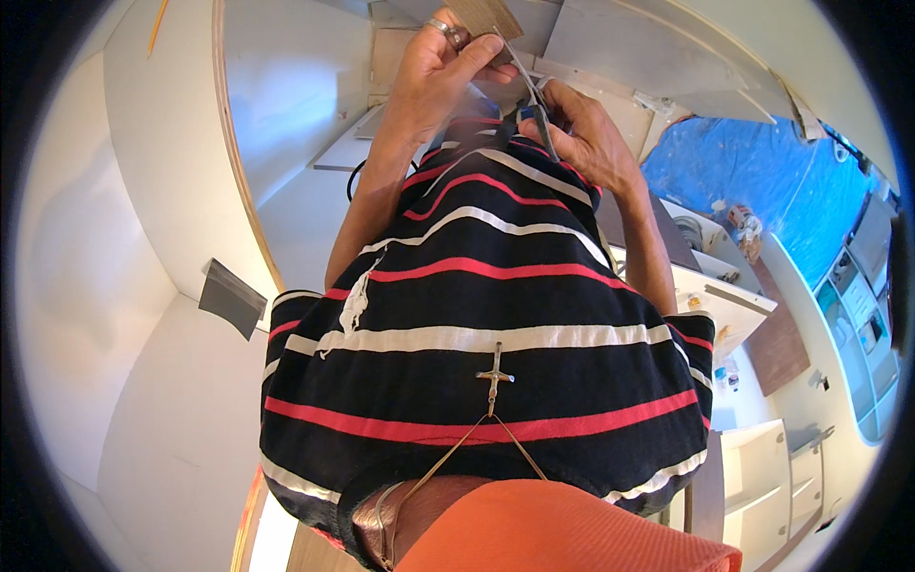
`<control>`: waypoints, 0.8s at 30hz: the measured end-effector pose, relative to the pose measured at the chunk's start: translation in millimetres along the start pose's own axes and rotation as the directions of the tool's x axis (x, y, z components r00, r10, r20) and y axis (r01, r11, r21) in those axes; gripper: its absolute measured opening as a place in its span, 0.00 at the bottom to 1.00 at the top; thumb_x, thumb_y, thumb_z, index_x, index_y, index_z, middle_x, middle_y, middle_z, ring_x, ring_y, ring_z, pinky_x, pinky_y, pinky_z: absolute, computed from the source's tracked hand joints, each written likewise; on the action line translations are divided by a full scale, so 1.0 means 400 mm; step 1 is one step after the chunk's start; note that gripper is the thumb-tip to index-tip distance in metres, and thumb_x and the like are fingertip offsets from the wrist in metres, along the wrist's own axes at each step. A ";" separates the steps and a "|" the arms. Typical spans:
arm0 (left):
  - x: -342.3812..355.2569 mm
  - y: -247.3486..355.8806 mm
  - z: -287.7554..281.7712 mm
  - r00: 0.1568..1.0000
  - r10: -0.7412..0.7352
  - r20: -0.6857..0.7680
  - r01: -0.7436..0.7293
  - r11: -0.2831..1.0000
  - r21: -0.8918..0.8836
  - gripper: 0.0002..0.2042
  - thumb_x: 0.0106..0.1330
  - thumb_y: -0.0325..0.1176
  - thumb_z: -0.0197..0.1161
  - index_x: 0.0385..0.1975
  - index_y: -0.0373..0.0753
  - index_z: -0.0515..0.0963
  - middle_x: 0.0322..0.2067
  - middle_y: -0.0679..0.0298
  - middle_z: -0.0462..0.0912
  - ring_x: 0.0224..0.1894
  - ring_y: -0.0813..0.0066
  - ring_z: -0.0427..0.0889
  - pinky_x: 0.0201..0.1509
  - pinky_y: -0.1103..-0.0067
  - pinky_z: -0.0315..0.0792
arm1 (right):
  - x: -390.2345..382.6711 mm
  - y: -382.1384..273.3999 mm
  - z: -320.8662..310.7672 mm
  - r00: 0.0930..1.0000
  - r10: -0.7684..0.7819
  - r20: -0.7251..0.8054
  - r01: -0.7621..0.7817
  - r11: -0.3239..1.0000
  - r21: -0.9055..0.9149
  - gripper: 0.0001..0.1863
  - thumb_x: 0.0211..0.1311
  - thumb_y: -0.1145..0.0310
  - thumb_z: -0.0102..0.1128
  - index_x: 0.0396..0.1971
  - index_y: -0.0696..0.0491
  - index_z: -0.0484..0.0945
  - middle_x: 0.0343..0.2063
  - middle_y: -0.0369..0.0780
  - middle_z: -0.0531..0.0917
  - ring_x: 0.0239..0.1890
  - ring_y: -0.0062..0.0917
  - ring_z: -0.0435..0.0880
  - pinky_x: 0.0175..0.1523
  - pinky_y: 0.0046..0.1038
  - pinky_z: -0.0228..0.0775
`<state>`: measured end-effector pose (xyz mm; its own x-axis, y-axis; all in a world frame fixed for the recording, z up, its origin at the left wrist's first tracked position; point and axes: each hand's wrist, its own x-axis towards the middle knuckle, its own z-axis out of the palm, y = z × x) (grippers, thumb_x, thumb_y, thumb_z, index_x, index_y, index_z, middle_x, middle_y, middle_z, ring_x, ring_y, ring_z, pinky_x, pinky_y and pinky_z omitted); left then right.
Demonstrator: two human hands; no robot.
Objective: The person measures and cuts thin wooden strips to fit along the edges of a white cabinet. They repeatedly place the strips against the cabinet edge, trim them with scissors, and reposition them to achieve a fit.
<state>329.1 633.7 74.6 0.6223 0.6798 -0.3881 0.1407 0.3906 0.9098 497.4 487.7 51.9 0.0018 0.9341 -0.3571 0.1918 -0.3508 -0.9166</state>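
Note:
At the top of the head view, my left hand is closed on a brown wood-look piece that has a thin edge. A thin grey strip runs down from it to my right hand. My right hand is closed around a dark tool with some grey metal, its exact kind unclear. Both hands are held in front of my striped shirt, close together. A cross pendant hangs on the shirt.
White panels line the left, with a dark grey piece on one. On the right are a blue plastic sheet, open cabinets, a brown board and a worktop with assorted items. A pale panel is above.

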 end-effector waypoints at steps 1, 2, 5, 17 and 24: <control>-0.003 -0.001 -0.001 1.000 0.004 0.003 -0.004 1.000 0.001 0.10 0.76 0.29 0.58 0.52 0.34 0.73 0.36 0.62 0.85 0.34 0.78 0.85 0.41 0.81 0.82 | -0.002 -0.001 0.002 1.000 -0.006 -0.013 0.006 1.000 0.012 0.27 0.63 0.45 0.65 0.33 0.59 0.75 0.23 0.41 0.76 0.26 0.25 0.71 0.33 0.30 0.65; 0.004 -0.002 -0.004 1.000 0.021 0.005 -0.021 1.000 0.006 0.10 0.76 0.29 0.58 0.52 0.35 0.73 0.36 0.62 0.85 0.34 0.78 0.85 0.41 0.81 0.81 | 0.004 0.001 0.002 1.000 -0.012 -0.018 0.012 1.000 0.009 0.27 0.63 0.46 0.65 0.33 0.59 0.75 0.22 0.41 0.76 0.26 0.25 0.71 0.33 0.30 0.65; 0.004 -0.005 -0.009 1.000 0.013 -0.006 -0.012 1.000 0.026 0.10 0.76 0.29 0.58 0.52 0.34 0.73 0.36 0.62 0.85 0.34 0.78 0.85 0.41 0.81 0.81 | 0.007 0.004 0.006 0.999 -0.019 -0.031 0.018 0.999 -0.033 0.26 0.63 0.46 0.65 0.31 0.59 0.74 0.22 0.40 0.75 0.26 0.24 0.70 0.32 0.30 0.64; -0.005 -0.054 -0.036 0.992 0.094 0.089 -0.098 0.994 0.043 0.12 0.76 0.28 0.59 0.55 0.33 0.72 0.46 0.55 0.85 0.42 0.69 0.88 0.48 0.75 0.84 | -0.005 0.003 -0.002 0.999 -0.018 -0.026 0.015 0.993 -0.114 0.21 0.60 0.53 0.63 0.35 0.60 0.79 0.22 0.47 0.78 0.25 0.34 0.75 0.33 0.36 0.67; -0.010 -0.043 -0.030 0.988 0.096 0.125 -0.106 0.992 0.073 0.13 0.74 0.26 0.60 0.56 0.33 0.72 0.45 0.54 0.85 0.43 0.68 0.88 0.49 0.75 0.84 | -0.008 0.014 0.010 0.995 -0.059 -0.081 0.051 0.993 -0.106 0.25 0.61 0.48 0.68 0.28 0.58 0.75 0.18 0.39 0.72 0.22 0.24 0.67 0.29 0.30 0.59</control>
<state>315.0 631.9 58.8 0.7243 0.6311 -0.2776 0.1300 0.2704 0.9539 494.5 482.5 47.3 0.0696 0.9556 -0.2864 0.2948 -0.2940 -0.9092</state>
